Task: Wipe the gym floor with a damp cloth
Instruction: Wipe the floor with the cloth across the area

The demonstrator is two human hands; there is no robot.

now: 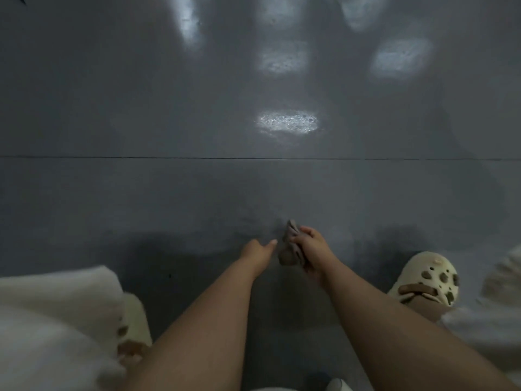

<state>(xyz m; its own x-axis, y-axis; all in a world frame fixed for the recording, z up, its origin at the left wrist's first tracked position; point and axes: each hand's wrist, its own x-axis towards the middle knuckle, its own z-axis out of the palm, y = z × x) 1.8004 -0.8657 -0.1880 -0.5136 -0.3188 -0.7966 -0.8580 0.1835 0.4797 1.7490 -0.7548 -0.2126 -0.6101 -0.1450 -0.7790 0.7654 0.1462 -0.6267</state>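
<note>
A grey gym floor (197, 193) fills the head view, shiny with light reflections at the top. My right hand (311, 245) grips a small bunched brownish cloth (291, 248) just above the floor, low in the middle of the frame. My left hand (258, 251) hovers right beside the cloth on its left, fingers loosely curled and thumb pointing toward it, holding nothing. A darker patch of floor (169, 255) lies around and left of my hands.
My feet in cream clogs with holes stand to either side: one at the right (428, 277), one at the lower left (135, 320), partly under pale trouser fabric (56, 306). A thin seam (169, 157) crosses the floor ahead.
</note>
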